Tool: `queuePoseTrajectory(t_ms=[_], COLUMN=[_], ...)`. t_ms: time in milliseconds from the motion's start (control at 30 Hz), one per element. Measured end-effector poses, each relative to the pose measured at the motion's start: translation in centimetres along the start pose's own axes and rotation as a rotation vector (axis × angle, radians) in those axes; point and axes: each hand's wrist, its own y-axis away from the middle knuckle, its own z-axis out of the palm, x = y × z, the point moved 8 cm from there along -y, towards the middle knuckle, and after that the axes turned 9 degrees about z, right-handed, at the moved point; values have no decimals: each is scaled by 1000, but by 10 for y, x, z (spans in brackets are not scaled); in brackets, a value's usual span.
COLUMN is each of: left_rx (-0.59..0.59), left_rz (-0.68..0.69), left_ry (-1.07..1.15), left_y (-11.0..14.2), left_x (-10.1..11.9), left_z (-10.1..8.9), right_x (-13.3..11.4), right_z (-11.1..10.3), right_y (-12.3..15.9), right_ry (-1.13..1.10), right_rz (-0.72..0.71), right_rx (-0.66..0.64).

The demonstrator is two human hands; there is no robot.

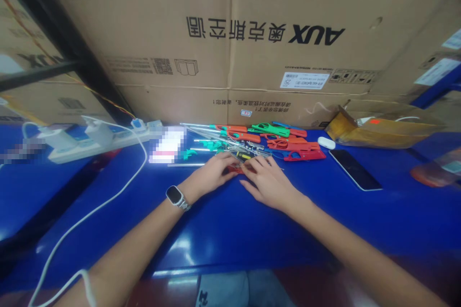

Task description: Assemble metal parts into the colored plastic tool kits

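Note:
My left hand [212,175] curls over one end of a red lighter casing [236,169] lying low at the front of a pile, its thumb along the near side. At the other end, the fingertips of my right hand [270,182] press on the same casing, with its thumb held a little apart. Just behind my fingers are a black-and-yellow part [244,155] and a tangle of thin wires and metal parts. Long-nosed lighters with orange handles [234,128], green trigger pieces [212,145], a green casing [270,129] and red casings [306,151] lie around them. My fingers partly hide the held casing.
A phone [355,169] and white earbud case [326,142] lie to the right, near a brown paper bag [389,124]. A power strip [104,143] with plugs and a white cable [104,204] is on the left. A large carton [230,57] stands behind the blue table [216,230].

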Motion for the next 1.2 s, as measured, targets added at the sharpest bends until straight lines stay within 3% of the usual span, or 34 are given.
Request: queuePoseTrajectory(t_ms=[100, 333, 567, 667, 767, 933, 1033, 1200], left_rx=[-47, -121, -85, -35, 80, 211, 214, 130], left_rz=[63, 40, 56, 30, -52, -196, -237, -265], left_ry=[-120, -303, -277, -265, -236, -269, -348, -464], left_y=[1, 1, 2, 3, 7, 21, 24, 14], left_x=[6, 10, 14, 14, 3, -38, -53, -54], left_z=[2, 8, 8, -4, -31, -68, -69, -53], right_x=[0, -3, 2, 5, 8, 12, 14, 19], right_z=[0, 4, 2, 0, -4, -9, -7, -2], right_y=[-2, -2, -7, -9, -11, -30, -49, -60], right_ry=[-14, 19, -38, -60, -98, -233, -305, -408], right_rz=[2, -6, 69, 85, 83, 65, 88, 145], right_rx=[6, -6, -22, 3, 45, 125, 137, 134])
